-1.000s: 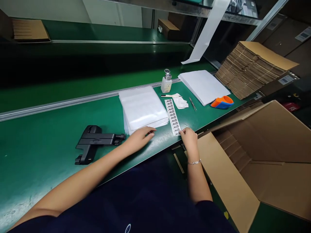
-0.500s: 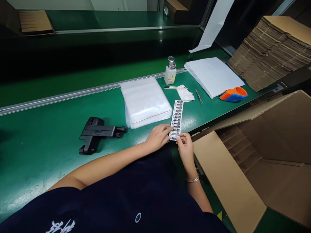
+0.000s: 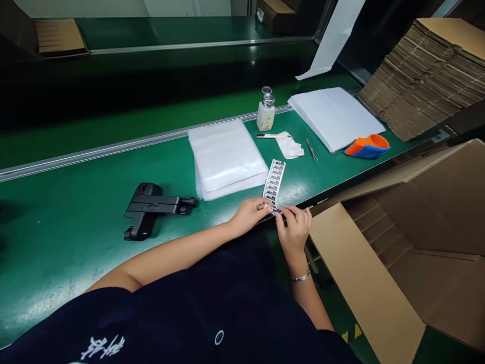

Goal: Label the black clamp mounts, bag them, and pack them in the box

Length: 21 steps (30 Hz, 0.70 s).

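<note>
A narrow white label sheet (image 3: 274,181) with a column of black printed labels lies at the bench's front edge, its near end bent up. My left hand (image 3: 250,215) pinches the left side of that bent end between thumb and fingers. At its right side, my right hand (image 3: 293,227) grips the same end with thumb and forefinger, the other fingers curled. Whether a label is lifting off the backing I cannot tell. Just beyond the left hand sits a stack of clear plastic bags (image 3: 229,159). Left of it rests a black pistol-shaped device (image 3: 151,210).
Toward the back stand a pump bottle (image 3: 266,111), a white tissue (image 3: 290,146), a thin stick (image 3: 271,136) and tweezers (image 3: 311,150). Right of them are white sheets (image 3: 335,119), an orange-and-blue holder (image 3: 367,146) and stacked cardboard (image 3: 424,81). An open carton (image 3: 364,283) stands at the right.
The sheet's near end has been bent up and now sits between both hands. My left hand has drawn back from lying on the sheet to pinch its end. My right hand has turned slightly.
</note>
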### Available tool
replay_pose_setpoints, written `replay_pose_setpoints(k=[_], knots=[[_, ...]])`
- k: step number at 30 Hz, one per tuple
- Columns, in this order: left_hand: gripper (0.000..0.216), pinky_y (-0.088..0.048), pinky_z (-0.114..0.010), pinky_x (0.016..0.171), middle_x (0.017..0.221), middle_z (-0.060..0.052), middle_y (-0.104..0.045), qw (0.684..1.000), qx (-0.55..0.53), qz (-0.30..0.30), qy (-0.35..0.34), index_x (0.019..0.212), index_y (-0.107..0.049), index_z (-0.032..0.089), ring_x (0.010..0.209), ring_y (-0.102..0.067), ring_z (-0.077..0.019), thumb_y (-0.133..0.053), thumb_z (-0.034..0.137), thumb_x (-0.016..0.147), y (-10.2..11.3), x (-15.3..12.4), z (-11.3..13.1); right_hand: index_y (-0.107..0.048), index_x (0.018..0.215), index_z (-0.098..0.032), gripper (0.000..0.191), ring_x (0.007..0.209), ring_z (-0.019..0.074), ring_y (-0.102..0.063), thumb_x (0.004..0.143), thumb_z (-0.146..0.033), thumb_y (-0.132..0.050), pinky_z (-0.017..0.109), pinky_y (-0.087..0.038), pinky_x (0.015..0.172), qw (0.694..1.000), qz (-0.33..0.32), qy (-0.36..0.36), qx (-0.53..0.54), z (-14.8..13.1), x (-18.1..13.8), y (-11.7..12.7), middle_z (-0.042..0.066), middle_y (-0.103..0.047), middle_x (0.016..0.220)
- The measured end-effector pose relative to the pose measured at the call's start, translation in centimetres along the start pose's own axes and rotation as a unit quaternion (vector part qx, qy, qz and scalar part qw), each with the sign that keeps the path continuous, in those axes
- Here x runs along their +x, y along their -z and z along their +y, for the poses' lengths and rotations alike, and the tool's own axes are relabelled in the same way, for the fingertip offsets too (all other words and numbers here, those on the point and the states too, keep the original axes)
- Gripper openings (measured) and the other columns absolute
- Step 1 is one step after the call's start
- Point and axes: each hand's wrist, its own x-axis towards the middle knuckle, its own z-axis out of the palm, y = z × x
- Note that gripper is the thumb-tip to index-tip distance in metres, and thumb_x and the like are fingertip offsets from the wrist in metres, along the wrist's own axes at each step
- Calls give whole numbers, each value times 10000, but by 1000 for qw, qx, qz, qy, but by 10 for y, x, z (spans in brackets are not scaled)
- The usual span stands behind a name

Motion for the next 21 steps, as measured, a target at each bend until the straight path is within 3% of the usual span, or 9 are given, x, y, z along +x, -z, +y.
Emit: replay_pose_setpoints(k=[2, 5, 8, 11, 13, 15, 17, 19, 21], knots=[[203, -455, -237, 637, 674, 18, -652, 999, 35, -7, 3, 947, -692, 161, 636, -601, -144, -606, 314, 846, 0, 2, 0, -713, 890, -228, 115, 916, 219, -620, 919, -296, -625, 534, -341, 1075, 997, 23, 33, -60, 0, -2, 1, 66, -695, 955], [222, -468, -245, 638, 649, 28, -642, 996, 88, -32, -1, 999, -692, 161, 619, -606, -150, -598, 301, 855, 1, 5, -1, -729, 863, -271, 121, 929, 223, -612, 911, -299, -622, 562, -279, 1109, 997, 3, 28, -68, 1, -5, 9, 48, -697, 940], [385, -519, -312, 808, 988, -62, -736, 988, 136, -63, -36, 1199, -630, 162, 889, -686, -226, -637, 317, 847, -4, 6, -3, -739, 838, -281, 168, 941, 239, -615, 906, -355, -604, 597, -234, 1128, 999, 2, -38, -18, 2, -1, 17, 51, -690, 931], [670, -524, -370, 874, 1223, -132, -679, 963, 236, -112, -61, 1442, -424, 184, 1057, -670, -287, -669, 336, 838, -10, -1, 5, -737, 942, -225, 281, 1019, 255, -626, 929, -409, -524, 536, -378, 1064, 983, 24, -140, 113, 4, 9, 13, 95, -680, 1036], [737, -540, -388, 823, 1150, -158, -705, 934, 327, -133, -48, 1506, -325, 168, 987, -696, -310, -643, 326, 861, -2, -10, 17, -714, 1058, -186, 358, 1073, 267, -626, 928, -433, -490, 480, -457, 996, 965, -40, -172, 192, 6, 17, 3, 129, -683, 1116], [656, -546, -405, 800, 1060, -157, -731, 907, 402, -123, -29, 1498, -363, 172, 924, -710, -318, -582, 325, 899, 29, -23, 30, -692, 1124, -167, 418, 1075, 284, -635, 897, -468, -511, 464, -477, 964, 954, -128, -178, 204, 10, 22, -8, 147, -697, 1133], [491, -540, -424, 842, 1060, -131, -738, 892, 446, -71, -15, 1422, -497, 227, 960, -703, -310, -487, 326, 941, 86, -40, 35, -677, 1154, -159, 463, 1035, 301, -651, 872, -494, -526, 467, -481, 936, 955, -162, -194, 158, 13, 27, -15, 156, -708, 1122], [423, -491, -480, 956, 1186, -113, -705, 884, 465, 44, 2, 1331, -593, 240, 1114, -642, -312, -411, 296, 954, 158, -63, 29, -674, 1155, -151, 489, 991, 312, -663, 860, -513, -527, 471, -482, 908, 962, -140, -207, 109, 14, 34, -19, 162, -714, 1097], [411, -344, -564, 1104, 1355, -69, -616, 881, 463, 102, 14, 1289, -619, 240, 1315, -493, -315, -391, 304, 952, 224, -89, 11, -683, 1124, -143, 480, 991, 316, -662, 855, -513, -538, 477, -473, 914, 970, -97, -194, 113, 7, 44, -24, 161, -716, 1073]])
